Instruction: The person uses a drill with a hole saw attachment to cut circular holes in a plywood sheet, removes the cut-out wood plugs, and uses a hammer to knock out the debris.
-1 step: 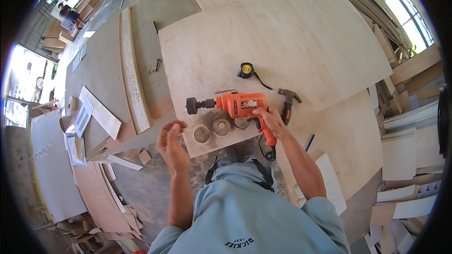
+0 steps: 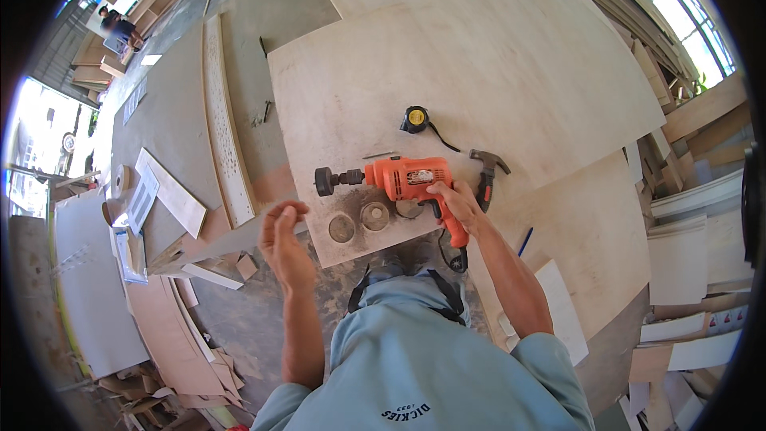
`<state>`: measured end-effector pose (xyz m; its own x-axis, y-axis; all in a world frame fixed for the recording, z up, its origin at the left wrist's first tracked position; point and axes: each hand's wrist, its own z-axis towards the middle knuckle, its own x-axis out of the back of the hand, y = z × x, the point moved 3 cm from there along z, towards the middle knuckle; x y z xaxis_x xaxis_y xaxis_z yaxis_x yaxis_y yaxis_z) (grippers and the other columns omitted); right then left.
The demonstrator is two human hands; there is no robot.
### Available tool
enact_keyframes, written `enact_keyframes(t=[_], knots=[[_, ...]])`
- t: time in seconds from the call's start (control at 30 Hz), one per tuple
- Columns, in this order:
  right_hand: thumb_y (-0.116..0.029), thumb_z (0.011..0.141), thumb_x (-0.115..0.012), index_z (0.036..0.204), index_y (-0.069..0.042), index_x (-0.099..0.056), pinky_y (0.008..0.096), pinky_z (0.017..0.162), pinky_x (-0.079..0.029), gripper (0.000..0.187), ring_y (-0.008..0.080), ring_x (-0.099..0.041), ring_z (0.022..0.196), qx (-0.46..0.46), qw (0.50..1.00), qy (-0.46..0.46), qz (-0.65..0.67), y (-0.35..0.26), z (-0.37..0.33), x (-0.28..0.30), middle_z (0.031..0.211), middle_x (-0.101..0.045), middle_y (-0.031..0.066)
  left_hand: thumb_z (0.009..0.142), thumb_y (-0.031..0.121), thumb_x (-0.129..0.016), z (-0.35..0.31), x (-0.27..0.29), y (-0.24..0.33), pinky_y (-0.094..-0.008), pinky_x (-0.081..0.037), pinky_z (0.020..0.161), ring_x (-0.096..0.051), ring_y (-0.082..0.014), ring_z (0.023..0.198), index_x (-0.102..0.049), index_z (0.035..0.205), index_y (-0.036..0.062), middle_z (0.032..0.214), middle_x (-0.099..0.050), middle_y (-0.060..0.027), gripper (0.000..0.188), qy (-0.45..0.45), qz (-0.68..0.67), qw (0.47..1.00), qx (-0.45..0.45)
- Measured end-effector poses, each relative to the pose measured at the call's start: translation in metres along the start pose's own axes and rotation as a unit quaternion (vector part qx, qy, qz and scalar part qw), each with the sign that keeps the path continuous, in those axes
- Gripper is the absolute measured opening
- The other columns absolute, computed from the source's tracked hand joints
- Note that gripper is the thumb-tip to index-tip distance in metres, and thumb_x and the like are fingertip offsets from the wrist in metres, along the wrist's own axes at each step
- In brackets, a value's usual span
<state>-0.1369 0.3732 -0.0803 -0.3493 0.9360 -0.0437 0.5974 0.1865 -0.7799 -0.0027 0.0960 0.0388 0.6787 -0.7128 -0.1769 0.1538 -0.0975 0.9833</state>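
My right hand (image 2: 456, 203) grips the handle of an orange corded drill (image 2: 408, 178), held flat above the wooden board with its nose toward the left. A black hole saw (image 2: 324, 181) is fitted in the drill's chuck. My left hand (image 2: 286, 246) is raised beside the board's left edge, a little short of the hole saw, its fingers loosely bent and nothing visible in them. Below the drill are round cuts in the pale board (image 2: 447, 64): a left one (image 2: 341, 228), a middle one (image 2: 375, 216) and a right one partly covered by the drill. Dark sawdust surrounds them.
Past the drill lie a black and yellow tape measure (image 2: 415, 119), a thin metal rod (image 2: 380, 156) and a claw hammer (image 2: 487, 172). A blue pen (image 2: 526, 242) rests at the right. Wood offcuts stand along both sides; another person (image 2: 120, 26) is far off at upper left.
My left hand has drawn slightly to the left, away from the hole saw. The drill and my right hand have stayed nearly in place.
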Motion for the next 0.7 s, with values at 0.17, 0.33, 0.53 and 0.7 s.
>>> enact_keyframes(t=[0.17, 0.33, 0.53, 0.7], knots=[[-0.034, 0.081, -0.069, 0.101, 0.004, -0.066, 0.0334, 0.039, -0.048, 0.043, 0.0206, -0.059, 0.045, 0.018, 0.999, -0.016, -0.027, 0.0, 0.017, 0.003, 0.066, -0.057, 0.0091, 0.095, 0.014, -0.06, 0.027, -0.008, 0.015, -0.0286, -0.044, 0.081, -0.063, -0.0156, 0.086, -0.068, 0.101, 0.0012, 0.091, -0.069, -0.0079, 0.016, -0.012, 0.021, 0.999, -0.045], [-0.034, 0.083, -0.067, 0.099, 0.005, -0.065, 0.0331, 0.041, -0.049, 0.042, 0.0201, -0.059, 0.047, 0.017, 0.998, -0.042, -0.053, -0.01, 0.018, 0.003, 0.068, -0.058, 0.0097, 0.093, 0.016, -0.062, 0.031, -0.031, 0.027, -0.0275, -0.042, 0.083, -0.06, -0.0128, 0.087, -0.069, 0.095, 0.0009, 0.089, -0.069, -0.0069, 0.016, -0.039, 0.068, 0.996, -0.036], [-0.036, 0.082, -0.067, 0.099, 0.009, -0.066, 0.0363, 0.042, -0.052, 0.048, 0.0236, -0.062, 0.046, 0.029, 0.995, -0.044, -0.085, -0.011, 0.021, 0.008, 0.065, -0.061, 0.0163, 0.092, 0.017, -0.063, 0.047, -0.046, 0.024, -0.0274, -0.042, 0.084, -0.061, -0.0132, 0.088, -0.069, 0.097, -0.0003, 0.089, -0.069, -0.0068, 0.019, -0.072, 0.133, 0.988, -0.034], [-0.041, 0.083, -0.066, 0.098, 0.01, -0.065, 0.0413, 0.055, -0.056, 0.053, 0.0287, -0.068, 0.059, 0.044, 0.983, -0.052, -0.168, -0.018, 0.017, 0.007, 0.074, -0.065, 0.0209, 0.091, 0.018, -0.065, 0.075, -0.061, 0.013, -0.0289, -0.046, 0.085, -0.065, -0.0151, 0.089, -0.07, 0.099, -0.0024, 0.09, -0.071, -0.0077, 0.022, -0.135, 0.26, 0.955, -0.04]])
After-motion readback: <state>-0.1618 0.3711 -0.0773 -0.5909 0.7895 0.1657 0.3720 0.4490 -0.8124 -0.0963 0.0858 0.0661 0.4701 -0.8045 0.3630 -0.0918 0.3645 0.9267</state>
